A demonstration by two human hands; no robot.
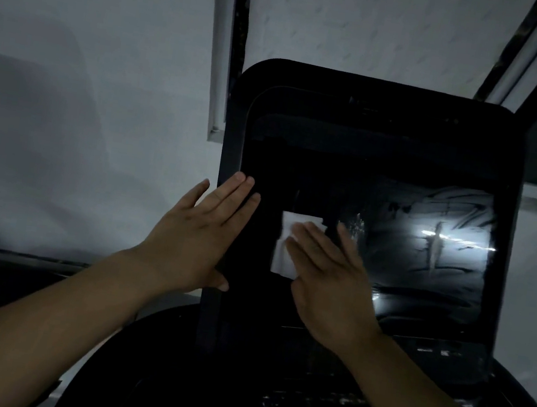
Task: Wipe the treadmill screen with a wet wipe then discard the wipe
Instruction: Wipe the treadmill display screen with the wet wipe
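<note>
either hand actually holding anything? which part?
Nothing is gripped. The right hand presses flat on the wipe's right half against the screen. The left hand rests flat on the screen's left edge.

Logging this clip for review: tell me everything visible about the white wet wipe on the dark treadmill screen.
The white wet wipe is a small folded sheet, thin and soft-looking, roughly rectangular with an uneven top right corner. It lies flat against the glossy black treadmill screen, left of centre. The right hand presses it there with straight fingers, covering its right part. The left hand rests on the screen's left frame, clear of the wipe. Smeared streaks show on the screen's right side.
</note>
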